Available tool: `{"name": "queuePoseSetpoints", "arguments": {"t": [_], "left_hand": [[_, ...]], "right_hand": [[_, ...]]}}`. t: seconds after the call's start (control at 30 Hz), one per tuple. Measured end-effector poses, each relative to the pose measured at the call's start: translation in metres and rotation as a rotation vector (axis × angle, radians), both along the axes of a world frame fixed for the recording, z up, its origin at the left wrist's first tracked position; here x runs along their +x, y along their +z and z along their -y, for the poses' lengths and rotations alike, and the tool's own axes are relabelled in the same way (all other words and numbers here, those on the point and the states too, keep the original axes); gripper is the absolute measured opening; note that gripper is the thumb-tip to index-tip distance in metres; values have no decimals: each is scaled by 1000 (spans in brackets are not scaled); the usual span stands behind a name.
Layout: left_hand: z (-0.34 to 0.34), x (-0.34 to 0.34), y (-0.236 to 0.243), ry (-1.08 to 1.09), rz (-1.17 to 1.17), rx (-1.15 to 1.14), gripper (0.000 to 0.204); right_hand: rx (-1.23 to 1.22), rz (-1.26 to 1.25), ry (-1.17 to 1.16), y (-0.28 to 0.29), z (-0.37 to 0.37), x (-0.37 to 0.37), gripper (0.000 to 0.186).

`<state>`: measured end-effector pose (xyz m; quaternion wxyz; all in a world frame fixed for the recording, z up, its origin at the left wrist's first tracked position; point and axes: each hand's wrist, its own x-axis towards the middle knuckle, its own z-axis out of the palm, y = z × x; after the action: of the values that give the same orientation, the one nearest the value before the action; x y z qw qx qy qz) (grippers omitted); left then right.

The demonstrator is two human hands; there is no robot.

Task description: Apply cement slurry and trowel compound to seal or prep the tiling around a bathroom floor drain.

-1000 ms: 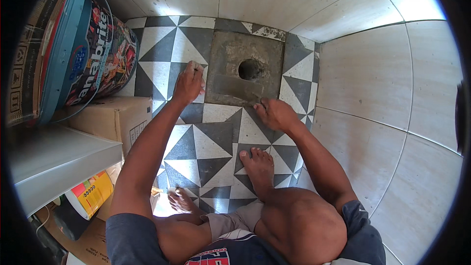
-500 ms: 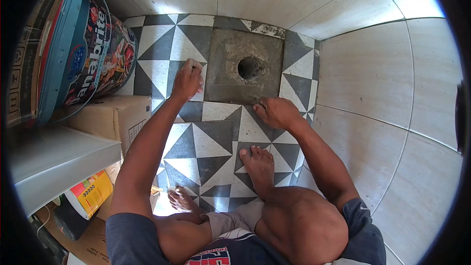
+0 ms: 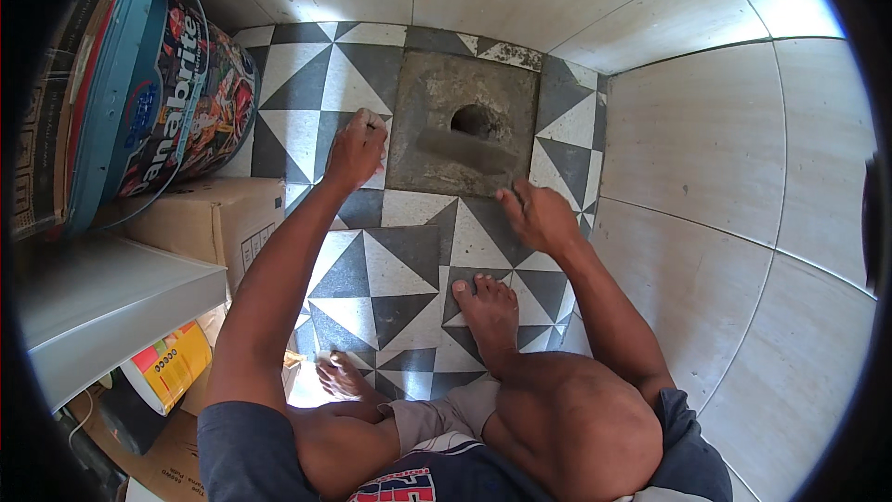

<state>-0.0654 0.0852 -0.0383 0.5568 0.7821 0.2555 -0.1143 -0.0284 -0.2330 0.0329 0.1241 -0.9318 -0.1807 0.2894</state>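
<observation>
A square patch of grey cement (image 3: 413, 163) with a dark round hole (image 3: 472, 120) is set in the patterned floor ahead of me. My right hand (image 3: 541, 217), at its near right corner, is closed round the handle of a trowel (image 3: 465, 150). The flat, oblong grey blade is smeared by motion and extends leftward over the patch, covering the hole's near edge. Beside the patch's left edge, my left hand (image 3: 357, 151) rests low over the tiles with fingers curled and knuckles dusty. Whatever its palm may hold is hidden.
Patterned black-and-white tiles (image 3: 401, 260) surround the patch; my bare feet (image 3: 488, 314) stand on them. Tiled walls (image 3: 683, 144) close in at the back and right. A large blue-rimmed bucket (image 3: 218, 84), a cardboard box (image 3: 246, 214) and a white shelf (image 3: 121, 302) crowd the left.
The trowel blade has swung up from the patch's near edge to the hole. My right hand has moved slightly right and turned; my left hand has stayed almost still.
</observation>
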Motion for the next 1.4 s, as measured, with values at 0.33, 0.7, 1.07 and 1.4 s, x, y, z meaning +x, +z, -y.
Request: {"name": "queuePoseSetpoints", "arguments": {"t": [0.33,0.7,1.07,1.4], "left_hand": [[3,-9,-23,-268,136,413,38],[21,-9,-1,-295,122,484,48],[3,-7,-14,-331,84,468,40],[-14,-19,-22,-362,59,417,50]], "right_hand": [[-25,-3,33,-13,31,-31,36],[-12,233,54,-10,37,-1,37],[-7,0,48,-13,7,-35,38],[-34,61,-83,9,15,40,41]]}}
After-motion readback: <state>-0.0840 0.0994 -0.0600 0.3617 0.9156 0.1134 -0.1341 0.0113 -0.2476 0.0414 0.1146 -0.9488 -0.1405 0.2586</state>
